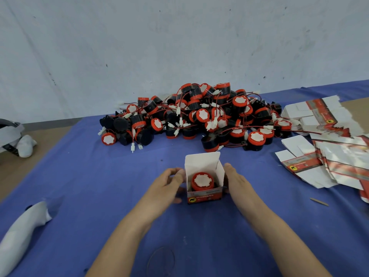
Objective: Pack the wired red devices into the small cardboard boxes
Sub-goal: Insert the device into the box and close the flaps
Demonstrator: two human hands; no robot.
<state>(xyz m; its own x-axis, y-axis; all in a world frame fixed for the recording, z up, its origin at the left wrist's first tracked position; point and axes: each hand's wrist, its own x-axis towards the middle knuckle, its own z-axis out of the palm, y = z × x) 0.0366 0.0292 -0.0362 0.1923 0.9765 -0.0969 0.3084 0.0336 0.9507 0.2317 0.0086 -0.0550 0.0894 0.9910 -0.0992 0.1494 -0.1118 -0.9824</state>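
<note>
Steadying one small cardboard box [204,194] on the near blue cloth [99,176], the left hand [169,182] curls round its left wall and the right hand [237,182] presses straight fingers against its right wall. One red device [202,181] sits inside; folding the raised flap shut seems next. Beyond lies a heap of devices [199,116], too many to count, with flat cartons [329,156] to its right.

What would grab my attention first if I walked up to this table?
Most likely the heap of red-and-black wired devices at the far side of the blue cloth. Next, in front of it, the small open box held between the left hand and the right hand, with one red device sitting inside. Flat unfolded cartons lie spread at the right edge.
</note>
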